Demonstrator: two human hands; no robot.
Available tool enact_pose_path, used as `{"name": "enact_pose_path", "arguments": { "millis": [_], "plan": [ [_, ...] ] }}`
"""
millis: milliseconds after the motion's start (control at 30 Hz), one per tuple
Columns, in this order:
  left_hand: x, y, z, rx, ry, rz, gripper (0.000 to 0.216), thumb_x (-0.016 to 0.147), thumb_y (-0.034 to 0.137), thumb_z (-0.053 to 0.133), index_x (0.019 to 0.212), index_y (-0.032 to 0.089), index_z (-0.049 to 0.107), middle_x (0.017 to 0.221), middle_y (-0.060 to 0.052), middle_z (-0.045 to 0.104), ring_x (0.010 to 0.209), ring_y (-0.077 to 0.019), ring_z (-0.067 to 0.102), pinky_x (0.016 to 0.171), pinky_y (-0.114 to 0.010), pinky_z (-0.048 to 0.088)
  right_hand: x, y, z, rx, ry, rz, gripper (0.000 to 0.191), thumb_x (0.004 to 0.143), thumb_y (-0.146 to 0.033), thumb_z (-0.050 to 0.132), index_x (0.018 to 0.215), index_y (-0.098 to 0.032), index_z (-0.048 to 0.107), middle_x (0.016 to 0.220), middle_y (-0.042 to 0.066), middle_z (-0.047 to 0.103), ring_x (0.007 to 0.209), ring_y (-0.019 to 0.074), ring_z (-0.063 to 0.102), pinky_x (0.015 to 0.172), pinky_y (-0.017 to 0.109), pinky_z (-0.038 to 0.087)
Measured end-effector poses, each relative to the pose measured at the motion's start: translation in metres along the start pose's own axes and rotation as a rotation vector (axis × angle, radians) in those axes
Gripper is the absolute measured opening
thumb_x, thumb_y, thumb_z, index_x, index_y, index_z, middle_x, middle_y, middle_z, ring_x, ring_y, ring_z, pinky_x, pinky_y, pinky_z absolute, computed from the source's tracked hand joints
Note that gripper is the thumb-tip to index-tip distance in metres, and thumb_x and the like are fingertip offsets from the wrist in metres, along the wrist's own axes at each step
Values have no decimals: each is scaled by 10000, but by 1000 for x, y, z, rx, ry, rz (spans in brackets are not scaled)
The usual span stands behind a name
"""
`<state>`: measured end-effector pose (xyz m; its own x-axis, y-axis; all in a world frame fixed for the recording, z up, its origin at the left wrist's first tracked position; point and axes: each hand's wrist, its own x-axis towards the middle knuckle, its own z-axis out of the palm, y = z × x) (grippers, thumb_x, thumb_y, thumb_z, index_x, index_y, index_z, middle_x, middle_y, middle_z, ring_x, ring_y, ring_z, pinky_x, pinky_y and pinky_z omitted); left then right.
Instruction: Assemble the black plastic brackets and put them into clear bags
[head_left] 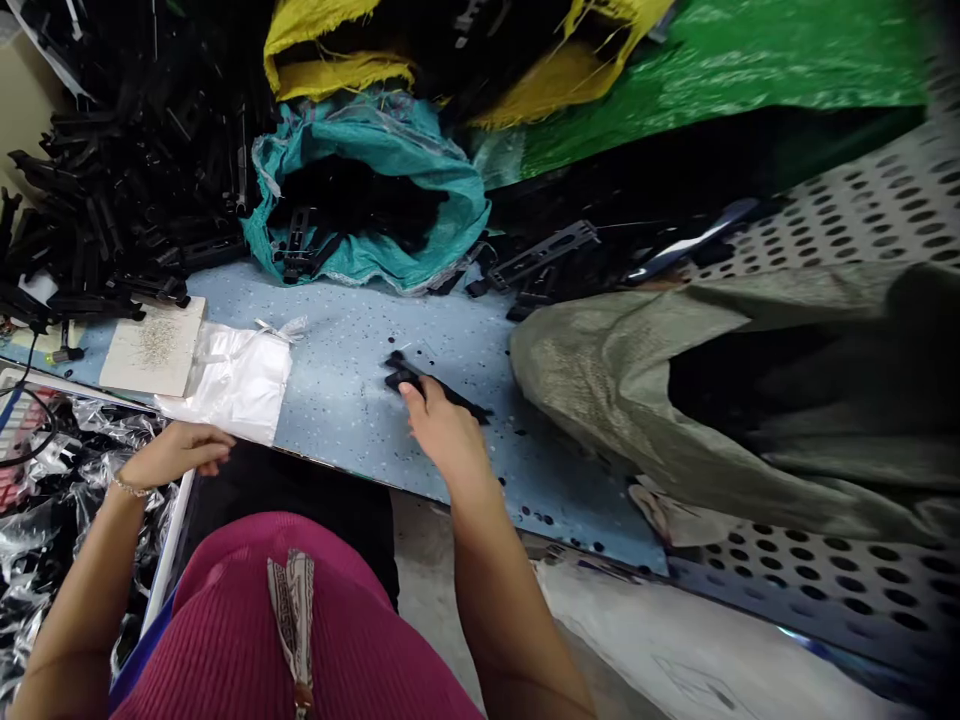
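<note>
On the blue speckled tabletop [352,400], my right hand [448,428] grips a long black plastic part [469,403]. The thumb and fingers close over its middle; a forked end sticks out to the left and a thin end to the right. My left hand [182,452] hovers at the front edge of the table, its fingers loosely bent with nothing seen in them. Nearest to it lies a stack of clear plastic bags [247,385]. Beside the bags is a pale square board [156,348] with small specks on it.
A big heap of black plastic parts [142,190] fills the back left. Behind the table stand a teal sack [450,190] and a yellow sack [330,75]. A grey-green sack [585,370] lies open at right. Below left, a crate [176,555] holds bagged parts.
</note>
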<state>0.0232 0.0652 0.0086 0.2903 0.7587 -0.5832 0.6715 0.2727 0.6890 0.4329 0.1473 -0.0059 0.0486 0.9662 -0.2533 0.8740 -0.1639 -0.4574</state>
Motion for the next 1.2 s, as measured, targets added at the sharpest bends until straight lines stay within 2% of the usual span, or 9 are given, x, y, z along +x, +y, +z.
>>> {"name": "enact_pose_path", "arguments": {
  "millis": [100, 200, 367, 467, 600, 700, 933, 1033, 1200],
  "plan": [
    [26, 55, 26, 191, 516, 156, 287, 939, 438, 562, 1031, 180, 650, 989, -109, 687, 890, -233, 671, 803, -337, 531, -14, -21, 10, -59, -23, -12, 459, 1033, -500, 316, 1183, -214, 641, 954, 134, 741, 810, 270, 684, 726, 347, 456],
    [65, 73, 38, 460, 732, 117, 172, 912, 313, 620, 975, 154, 632, 1093, -167, 640, 1033, -297, 625, 822, -376, 511, -25, -26, 15, -66, -8, -32, 354, 997, -418, 422, 1218, -195, 586, 1121, 167, 702, 919, 300, 678, 742, 356, 460],
    [84, 52, 16, 111, 611, 171, 121, 864, 216, 629, 747, 185, 620, 836, -41, 638, 799, -178, 613, 748, -298, 471, -23, -4, 15, 98, 46, -2, 422, 895, -333, 498, 1257, -128, 569, 1162, 198, 683, 1054, 325, 650, 866, 411, 478],
    [79, 43, 2, -209, 585, 161, 223, 770, 322, 719, 650, 181, 593, 701, 11, 577, 643, -127, 528, 643, -267, 427, -16, -9, 21, 508, -47, 5, 357, 845, -414, 548, 1081, -170, 658, 1053, 130, 714, 951, 274, 664, 833, 394, 503],
    [81, 41, 1, -319, 555, 169, 247, 802, 357, 652, 642, 170, 637, 709, 2, 574, 637, -118, 524, 636, -266, 422, -15, -58, 39, 1263, -305, 55, 367, 767, -515, 688, 981, -218, 656, 926, 53, 719, 837, 236, 693, 775, 393, 544],
    [84, 39, 9, -366, 603, 155, 146, 767, 303, 685, 724, 167, 654, 716, -2, 610, 650, -129, 560, 633, -262, 443, -12, -107, 60, 1581, -469, -9, 332, 768, -521, 731, 920, -233, 666, 928, 56, 733, 951, 277, 709, 846, 437, 551],
    [62, 48, 10, -93, 699, 346, 159, 835, 166, 553, 890, 190, 699, 947, -57, 706, 914, -188, 652, 870, -339, 496, -7, -149, 93, 1611, -309, 59, 233, 729, -356, 758, 917, -231, 701, 789, -37, 692, 757, 146, 642, 690, 259, 516],
    [59, 48, 3, -258, 676, 203, 108, 789, 251, 675, 873, 184, 663, 820, -27, 683, 750, -165, 639, 744, -311, 508, -18, -138, 83, 1622, -288, 41, 238, 762, -342, 749, 970, -233, 706, 896, -18, 730, 863, 168, 675, 755, 277, 533],
    [74, 41, 8, -599, 610, 191, 232, 707, 282, 743, 855, 175, 601, 771, -1, 658, 690, -139, 637, 665, -265, 494, -22, -134, 77, 1816, -507, 46, 227, 768, -397, 781, 875, -208, 715, 908, 45, 760, 1047, 285, 710, 924, 421, 563]
  ]
}}
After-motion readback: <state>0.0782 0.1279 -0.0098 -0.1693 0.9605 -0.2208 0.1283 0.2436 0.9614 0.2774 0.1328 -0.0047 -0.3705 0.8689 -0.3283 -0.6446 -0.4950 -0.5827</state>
